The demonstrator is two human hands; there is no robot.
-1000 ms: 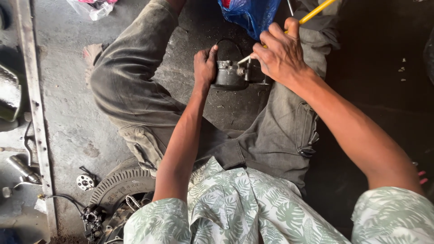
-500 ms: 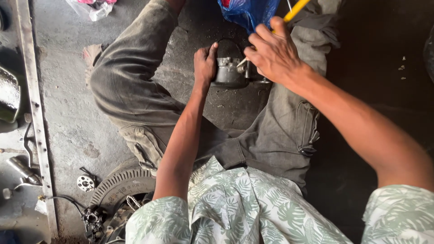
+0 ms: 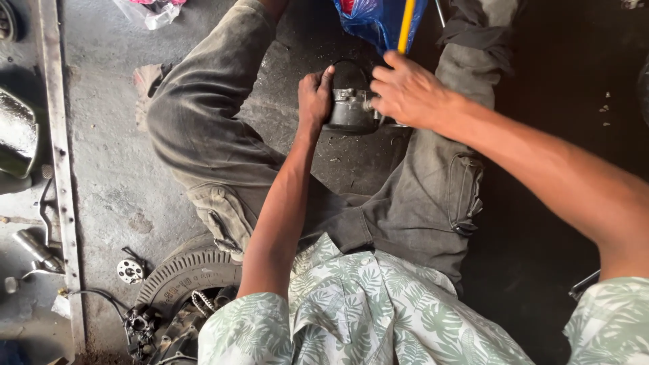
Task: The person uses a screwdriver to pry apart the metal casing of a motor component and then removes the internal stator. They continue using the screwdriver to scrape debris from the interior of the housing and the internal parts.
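I sit on a concrete floor with my legs spread. A small grey metal engine part (image 3: 351, 111) stands on the floor between my knees. My left hand (image 3: 314, 98) grips its left side and steadies it. My right hand (image 3: 409, 91) is closed around a yellow-handled screwdriver (image 3: 405, 27), whose handle points almost straight up; the tip is hidden behind my fingers at the part's right side.
A blue plastic bag (image 3: 375, 20) lies just beyond the part. A tyre with a chain (image 3: 186, 280) sits by my left hip. A metal rail (image 3: 61, 169) runs along the left, with loose metal parts (image 3: 34, 247) and a small sprocket (image 3: 130, 271) near it.
My right hand has swung the screwdriver from slanting right to nearly upright and shifted slightly toward the part. My left hand has stayed on the part.
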